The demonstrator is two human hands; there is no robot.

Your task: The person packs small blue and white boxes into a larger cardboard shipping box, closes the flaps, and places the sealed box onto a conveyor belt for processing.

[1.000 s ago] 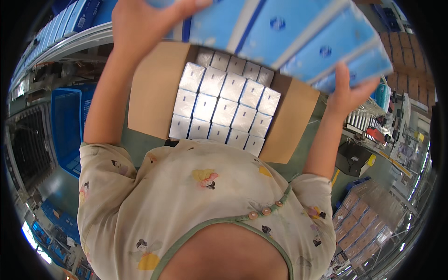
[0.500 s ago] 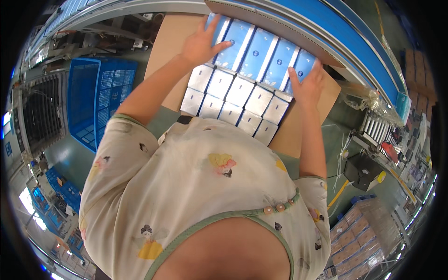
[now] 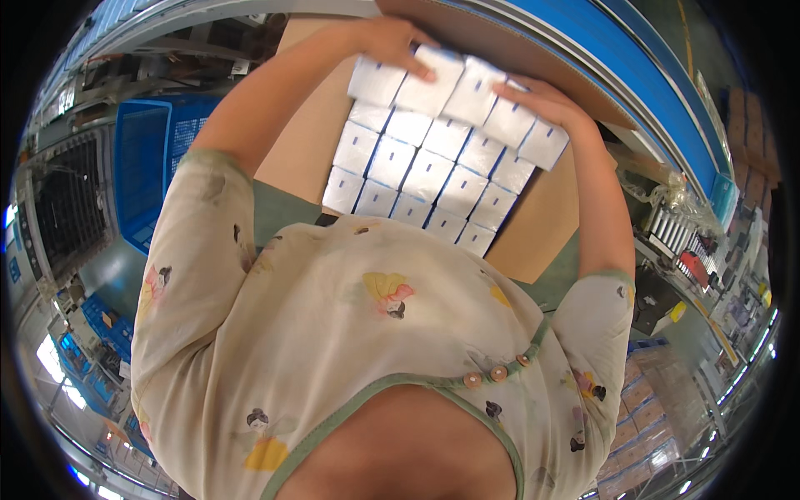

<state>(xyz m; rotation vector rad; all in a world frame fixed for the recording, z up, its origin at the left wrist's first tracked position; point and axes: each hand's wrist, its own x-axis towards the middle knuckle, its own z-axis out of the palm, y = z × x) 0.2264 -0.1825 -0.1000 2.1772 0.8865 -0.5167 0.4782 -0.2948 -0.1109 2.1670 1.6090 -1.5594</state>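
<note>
In the head view, your left hand and right hand hold the far row of white, blue-edged, film-wrapped rectangular packs, which sits higher than the similar white packs inside the open brown cardboard carton. You seem to be seating this row along the carton's far side; the next move likely calls for squaring it, then pressing evenly down.

Under and between the left hand and right hand lies a row of packs; more packs fill the box on the hands' near side. A conveyor runs beyond the right hand; a crate stands left of the left hand.
</note>
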